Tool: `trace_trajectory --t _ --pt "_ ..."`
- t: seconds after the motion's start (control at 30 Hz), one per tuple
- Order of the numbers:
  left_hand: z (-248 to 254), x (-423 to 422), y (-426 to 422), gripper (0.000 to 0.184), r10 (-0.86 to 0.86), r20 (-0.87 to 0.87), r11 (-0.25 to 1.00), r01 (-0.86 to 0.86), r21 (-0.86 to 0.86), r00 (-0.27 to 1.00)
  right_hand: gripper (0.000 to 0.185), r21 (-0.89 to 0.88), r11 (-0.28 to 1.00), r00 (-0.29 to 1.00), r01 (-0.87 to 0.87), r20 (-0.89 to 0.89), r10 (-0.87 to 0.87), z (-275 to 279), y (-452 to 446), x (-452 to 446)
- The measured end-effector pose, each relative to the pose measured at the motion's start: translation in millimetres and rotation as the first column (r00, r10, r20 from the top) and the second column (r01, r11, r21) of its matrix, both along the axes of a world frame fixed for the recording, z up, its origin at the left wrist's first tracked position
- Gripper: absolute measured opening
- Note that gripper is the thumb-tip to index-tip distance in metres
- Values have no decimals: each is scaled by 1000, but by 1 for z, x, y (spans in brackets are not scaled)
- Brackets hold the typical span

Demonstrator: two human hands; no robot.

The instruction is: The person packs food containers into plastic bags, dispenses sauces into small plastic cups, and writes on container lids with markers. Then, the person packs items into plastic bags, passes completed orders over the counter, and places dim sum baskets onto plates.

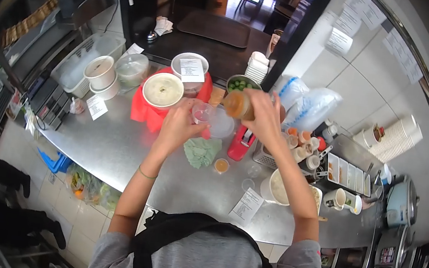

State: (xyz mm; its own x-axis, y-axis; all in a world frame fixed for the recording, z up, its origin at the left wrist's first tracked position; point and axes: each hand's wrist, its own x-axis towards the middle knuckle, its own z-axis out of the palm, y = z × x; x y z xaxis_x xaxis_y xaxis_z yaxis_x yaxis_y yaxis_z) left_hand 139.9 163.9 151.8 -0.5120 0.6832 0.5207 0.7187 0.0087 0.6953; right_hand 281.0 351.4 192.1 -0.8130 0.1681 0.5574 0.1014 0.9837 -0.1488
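Note:
Between the fingers of my left hand (176,124) is a small clear plastic cup (203,112). My right hand (263,120) grips a squeeze bottle (237,106) of orange-brown sauce, tipped sideways with its end towards the cup. Whether sauce is flowing I cannot make out. Under the hands lie a translucent round lid (222,124) and a crumpled green cloth (202,152). A second small cup (221,165) with orange sauce stands on the counter, near a red tape dispenser (241,144). Left of my left hand, a white bowl (163,90) sits in a red plastic bag (146,115).
Behind stand a receipt-topped container (191,70) and a metal bowl of green limes (240,84). Bottles (306,151), a white tub (274,189) and a divided condiment tray (348,174) crowd the right. Stacked paper bowls (100,71) stand left. A receipt (247,204) lies near the front edge.

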Motion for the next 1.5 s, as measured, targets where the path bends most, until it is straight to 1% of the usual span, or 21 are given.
trace_trajectory --t 0.03,0.13,0.17,0.3,0.4,0.43,0.53,0.63,0.73,0.87,0.9,1.0,1.03,1.07,1.13,1.17,1.2,1.27,1.33,1.47,1.5 --pt "-3 0 2 53 5 -62 1000 -4 13 998 62 136 990 999 23 24 -27 -6 -6 -3" --pt "-6 8 3 54 30 -68 998 -34 -53 997 53 429 902 999 48 -32 -38 -19 -15 -9" --pt "-9 9 4 54 26 -59 998 -29 -56 998 39 470 881 998 54 -52 -33 -19 -17 -9" --pt "-20 16 7 55 3 -32 999 -5 -46 999 20 543 839 999 7 -34 13 -11 -22 -9" --pt "-21 19 6 52 6 31 999 -5 -45 1000 21 543 840 1000 -8 -13 18 -11 -19 -9" --pt "-21 20 5 50 11 61 999 -8 -49 998 21 539 843 999 -7 -35 31 -11 -19 -8" --pt "-18 24 4 52 -9 58 1000 10 -12 998 20 537 843 999 -12 -25 30 -13 -17 -6" --pt "-24 23 7 52 -19 43 1000 19 9 999 19 506 862 999 -4 -26 20 -16 -14 -3" --pt "-26 25 9 51 -36 88 999 36 5 996 19 447 894 1000 0 -22 11 -21 -10 2" --pt "-31 26 15 51 -67 136 998 69 -6 988 25 292 956 1000 24 -24 -17 -32 0 10" --pt "-33 26 18 51 -82 130 997 82 6 988 39 194 981 996 24 75 -40 -33 4 14" --pt "-31 30 28 51 -127 146 991 120 58 981 54 -160 987 1000 30 -6 -31 -43 19 22" --pt "-30 33 30 51 -143 158 988 132 76 977 61 -228 973 999 40 1 -41 -47 30 24" --pt "-28 35 29 51 -155 122 985 144 93 980 59 -264 963 994 53 -78 -76 -51 38 27" --pt "-25 40 28 50 -198 54 974 191 119 979 59 -298 953 992 49 -98 -82 -61 72 26" --pt "-27 42 26 50 -221 50 970 215 113 974 59 -318 945 986 77 -115 -119 -65 84 29" --pt "-25 49 20 49 -239 75 970 234 67 968 59 -344 933 979 108 -128 -161 -71 95 31" --pt "-17 61 7 46 -263 115 963 268 -27 958 66 -424 902 970 87 -171 -174 -77 118 31" --pt "-26 68 -1 47 -283 103 952 293 -93 954 73 -382 919 968 96 -178 -175 -70 126 33" --pt "-38 76 -25 47 -281 95 936 295 -191 955 77 -317 914 946 252 -115 -301 -48 130 41" --pt "-40 77 -29 47 -281 96 938 294 -185 955 77 -305 910 941 279 -101 -322 -45 132 42"
